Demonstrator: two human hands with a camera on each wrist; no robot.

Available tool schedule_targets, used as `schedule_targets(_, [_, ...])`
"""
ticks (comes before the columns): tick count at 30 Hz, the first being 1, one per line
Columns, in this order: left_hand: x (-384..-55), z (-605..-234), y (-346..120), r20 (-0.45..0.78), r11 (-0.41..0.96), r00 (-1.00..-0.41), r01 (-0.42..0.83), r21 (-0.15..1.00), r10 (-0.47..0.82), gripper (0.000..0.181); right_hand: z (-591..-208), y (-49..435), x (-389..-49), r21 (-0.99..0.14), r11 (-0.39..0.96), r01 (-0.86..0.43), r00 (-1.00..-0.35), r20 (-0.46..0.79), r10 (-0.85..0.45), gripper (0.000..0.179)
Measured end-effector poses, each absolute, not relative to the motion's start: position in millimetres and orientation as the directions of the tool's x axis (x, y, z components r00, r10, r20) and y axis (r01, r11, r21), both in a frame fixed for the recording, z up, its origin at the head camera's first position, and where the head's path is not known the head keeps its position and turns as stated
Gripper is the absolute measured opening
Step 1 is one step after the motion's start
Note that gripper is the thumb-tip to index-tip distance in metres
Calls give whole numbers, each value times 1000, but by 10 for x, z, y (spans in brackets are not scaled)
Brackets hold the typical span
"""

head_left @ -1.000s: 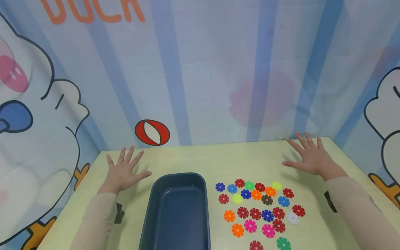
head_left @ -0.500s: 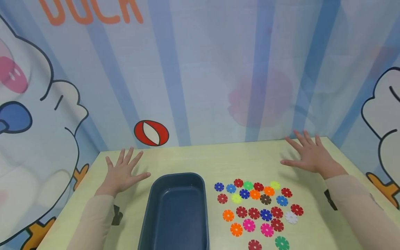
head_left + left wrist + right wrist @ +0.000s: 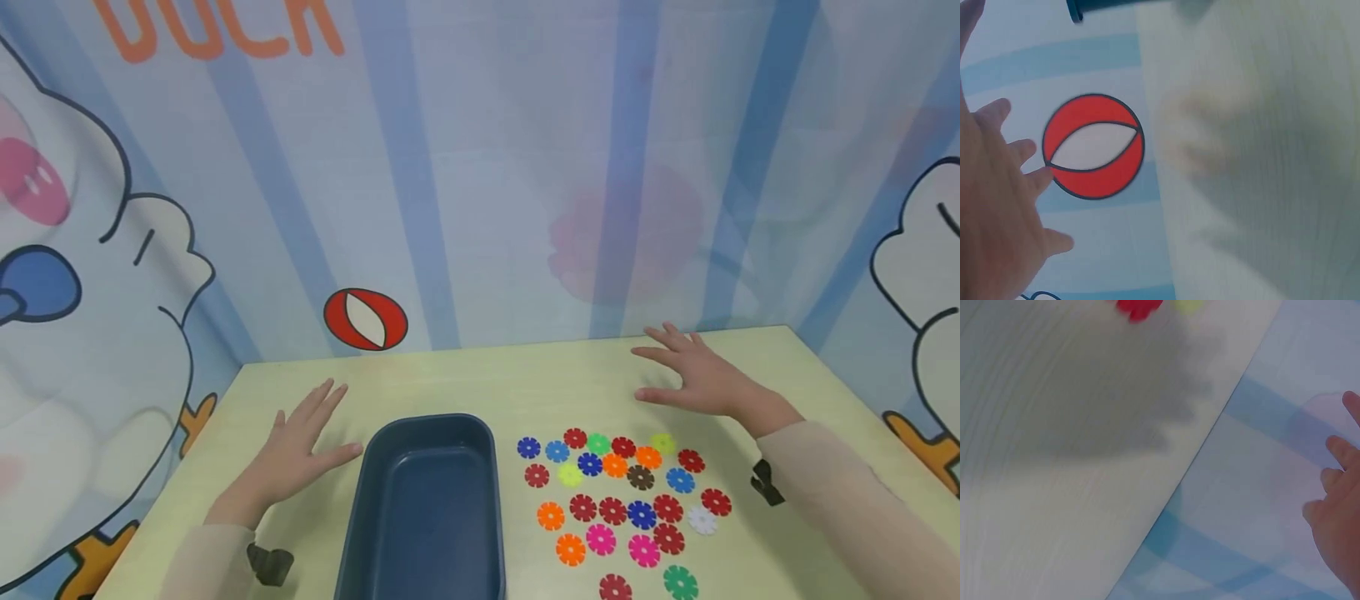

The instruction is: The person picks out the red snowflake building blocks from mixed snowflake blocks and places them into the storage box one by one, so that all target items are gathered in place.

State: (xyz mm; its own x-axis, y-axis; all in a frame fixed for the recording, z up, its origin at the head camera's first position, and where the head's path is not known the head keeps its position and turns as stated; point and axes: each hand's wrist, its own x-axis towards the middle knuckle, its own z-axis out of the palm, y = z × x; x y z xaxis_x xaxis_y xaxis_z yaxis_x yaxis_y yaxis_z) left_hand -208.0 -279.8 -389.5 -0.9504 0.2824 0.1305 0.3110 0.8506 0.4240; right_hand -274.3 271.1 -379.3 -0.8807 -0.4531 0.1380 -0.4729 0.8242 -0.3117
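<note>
My left hand (image 3: 288, 454) hovers over the table left of a dark blue tray (image 3: 491, 500), fingers extended and thumb pointing towards its rim. Nothing is in that hand. Over the back right of the table my right hand (image 3: 697, 375) hangs in the air, its fingers loosely straight and holding nothing. Several notched plastic discs lie flat to the right of the tray, among them a brown disc (image 3: 641, 477), a white disc (image 3: 702, 521) and a green disc (image 3: 680, 582). In the right wrist view a red disc (image 3: 1139, 307) shows at the top edge, beside the hand's shadow.
The pale wooden table (image 3: 450, 379) ends at a blue striped cloth (image 3: 510, 208) printed with cartoon ducks and a red ball (image 3: 365, 319). More printed cloth stands at both sides. The tray's near end is cut off by the frame.
My right hand has moved left and turned, its fingers less spread. My left hand has lowered slightly and rotated, its fingers closer together. The discs and tray stay put.
</note>
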Motion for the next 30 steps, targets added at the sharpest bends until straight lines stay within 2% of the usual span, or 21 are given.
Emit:
schedule_targets(5, [-1896,-3926,-2737,100,710,-935,325,625,341,79,-3837,2506,-2714,-410,783,-468,-876,98,-472,72])
schedule_targets(8, [-1805,-3950,-2724,29,609,-929,265,747,369,77,-3884,2407,-2707,-440,760,-479,-867,100,-489,70])
schedule_targets(11, [-1731,-3976,-2724,-43,537,-916,195,821,399,75,-3934,2319,-2700,-468,742,-481,-861,91,-501,69])
schedule_targets(15, [-1656,-4014,-2747,-82,508,-887,183,842,455,77,-4007,2208,-2710,-504,720,-477,-852,65,-519,69])
schedule_targets(23, [-1612,-4106,-2766,-123,464,-821,185,866,558,92,-4114,2013,-2755,-562,718,-411,-862,-17,-506,61])
schedule_targets(30, [-1624,-4136,-2727,-186,456,-807,114,883,561,97,-4203,1908,-2774,-608,701,-373,-853,-73,-517,55])
